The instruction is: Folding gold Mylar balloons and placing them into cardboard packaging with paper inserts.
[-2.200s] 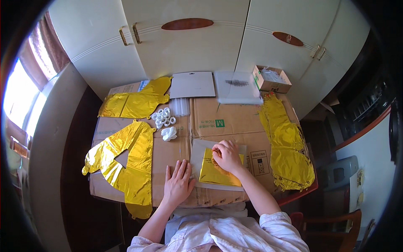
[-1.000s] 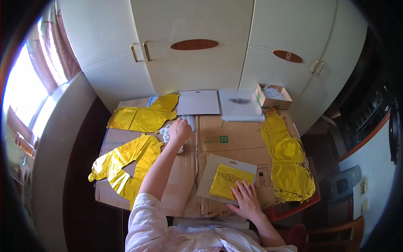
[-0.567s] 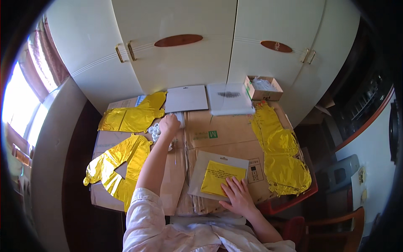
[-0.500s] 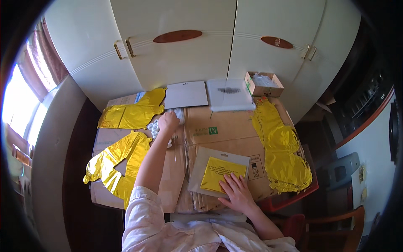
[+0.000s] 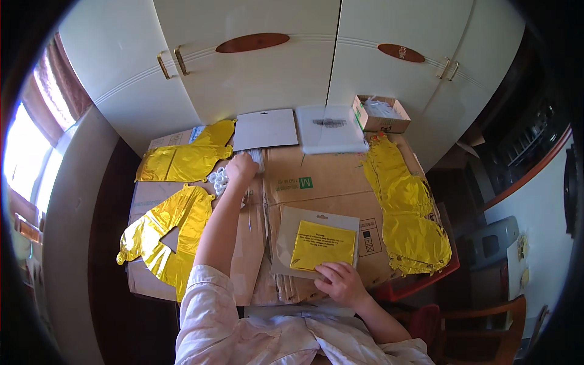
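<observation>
A: Where's the left hand [image 5: 241, 168]?

B: Stretched to the far middle of the cardboard [image 5: 316, 182], fingers curled down onto the white rolls [image 5: 218, 178] just right of the gold foil [image 5: 182, 159]. Whether it has actually gripped one, I cannot tell.

A: And the right hand [image 5: 342, 283]?

B: Resting open and flat, fingertips pressing the near edge of the clear packet [image 5: 319, 243], holding nothing.

A: How would that packet handle?

B: Light and thin, I'd judge, with a slick plastic face and a stiff card back, a yellow sheet [image 5: 322, 245] inside. Best pinched at an edge or corner. It lies flat at near centre, tilted a little, hang-hole end pointing far.
</observation>
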Tool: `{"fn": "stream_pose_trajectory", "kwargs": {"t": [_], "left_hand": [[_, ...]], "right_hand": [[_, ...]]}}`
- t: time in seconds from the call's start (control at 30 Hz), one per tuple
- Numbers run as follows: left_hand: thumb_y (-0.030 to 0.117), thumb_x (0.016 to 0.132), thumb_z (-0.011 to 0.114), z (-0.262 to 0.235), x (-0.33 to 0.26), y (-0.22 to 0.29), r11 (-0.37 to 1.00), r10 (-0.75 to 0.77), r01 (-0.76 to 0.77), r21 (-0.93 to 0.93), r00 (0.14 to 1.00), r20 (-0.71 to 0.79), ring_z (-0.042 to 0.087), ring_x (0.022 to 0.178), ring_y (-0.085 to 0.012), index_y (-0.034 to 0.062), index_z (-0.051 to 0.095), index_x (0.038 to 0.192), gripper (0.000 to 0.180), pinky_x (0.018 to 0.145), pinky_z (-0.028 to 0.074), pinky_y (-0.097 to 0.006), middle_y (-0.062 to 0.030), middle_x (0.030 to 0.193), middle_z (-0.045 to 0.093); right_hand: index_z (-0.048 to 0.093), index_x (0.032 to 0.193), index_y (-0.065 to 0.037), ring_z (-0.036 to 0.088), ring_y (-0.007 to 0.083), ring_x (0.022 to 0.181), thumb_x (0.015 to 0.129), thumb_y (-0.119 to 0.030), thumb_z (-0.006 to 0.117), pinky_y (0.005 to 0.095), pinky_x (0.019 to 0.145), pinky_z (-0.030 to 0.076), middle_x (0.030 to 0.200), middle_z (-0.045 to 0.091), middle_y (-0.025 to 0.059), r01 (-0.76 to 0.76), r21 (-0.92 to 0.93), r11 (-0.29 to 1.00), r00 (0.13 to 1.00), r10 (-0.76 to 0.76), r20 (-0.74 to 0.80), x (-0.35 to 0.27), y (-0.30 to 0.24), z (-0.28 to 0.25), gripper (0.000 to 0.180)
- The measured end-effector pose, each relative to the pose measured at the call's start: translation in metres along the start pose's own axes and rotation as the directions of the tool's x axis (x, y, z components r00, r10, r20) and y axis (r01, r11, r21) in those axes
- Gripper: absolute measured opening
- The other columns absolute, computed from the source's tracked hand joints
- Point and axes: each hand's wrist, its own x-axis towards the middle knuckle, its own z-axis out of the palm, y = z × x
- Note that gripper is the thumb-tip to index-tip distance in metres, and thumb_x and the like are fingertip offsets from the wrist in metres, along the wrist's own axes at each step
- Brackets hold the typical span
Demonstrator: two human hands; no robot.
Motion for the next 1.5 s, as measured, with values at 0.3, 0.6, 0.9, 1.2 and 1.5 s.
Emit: {"fn": "stream_pose_trajectory", "kwargs": {"t": [0.3,0.6,0.9,1.2,1.5], "left_hand": [[0.025,0.078,0.060,-0.014,-0.009,-0.008,0.999,0.032,-0.032,-0.003,0.999,-0.039,0.067,0.097,-0.0340,0.0041,0.070,0.101,0.032,0.085,0.053,-0.041,-0.0175,0.102,0.070],[0.014,0.082,0.066,-0.048,-0.231,-0.024,0.766,0.493,-0.490,-0.415,0.863,-0.108,0.065,0.063,-0.0355,0.0055,0.060,0.083,0.011,0.058,0.053,-0.043,-0.0153,0.074,0.066],[0.013,0.084,0.067,-0.010,-0.335,-0.038,0.749,0.545,-0.517,-0.415,0.837,-0.060,0.065,0.063,-0.0286,0.0053,0.060,0.087,0.011,0.055,0.052,-0.039,-0.0102,0.072,0.063],[0.012,0.087,0.063,0.007,-0.330,-0.026,0.860,0.419,-0.445,-0.251,0.895,-0.153,0.062,0.060,-0.0288,0.0063,0.057,0.085,0.008,0.053,0.052,-0.039,-0.0090,0.074,0.056],[0.009,0.083,0.065,0.018,-0.324,-0.016,0.866,0.385,-0.424,-0.263,0.903,-0.188,0.063,0.072,-0.0306,0.0041,0.062,0.090,0.009,0.064,0.053,-0.040,-0.0119,0.079,0.059]], "right_hand": [[0.066,0.113,-0.012,0.053,0.0276,0.118,0.081,-0.018,0.063,0.0397,0.094,0.046,0.128,0.058,0.0101,-0.110,-0.118,0.987,0.989,0.120,0.086,-0.004,-0.020,0.008,0.033],[0.061,0.123,-0.012,0.054,0.0277,0.116,0.082,-0.019,0.062,0.0438,0.095,0.045,0.130,0.056,0.0073,-0.148,-0.126,0.981,0.981,0.162,0.105,-0.003,-0.022,0.014,0.042],[0.064,0.121,-0.010,0.055,0.0243,0.114,0.081,-0.015,0.062,0.0425,0.095,0.044,0.125,0.061,0.0047,-0.149,-0.046,0.988,0.984,0.153,0.088,0.003,-0.018,0.015,0.040],[0.063,0.123,-0.012,0.053,0.0216,0.117,0.078,-0.013,0.066,0.0418,0.100,0.041,0.127,0.060,0.0023,-0.142,-0.016,0.990,0.983,0.143,0.113,0.002,-0.019,0.016,0.045],[0.063,0.123,-0.012,0.050,0.0224,0.122,0.078,-0.013,0.065,0.0504,0.106,0.034,0.128,0.057,0.0042,-0.115,-0.019,0.993,0.982,0.117,0.149,-0.003,-0.017,0.021,0.045]]}}
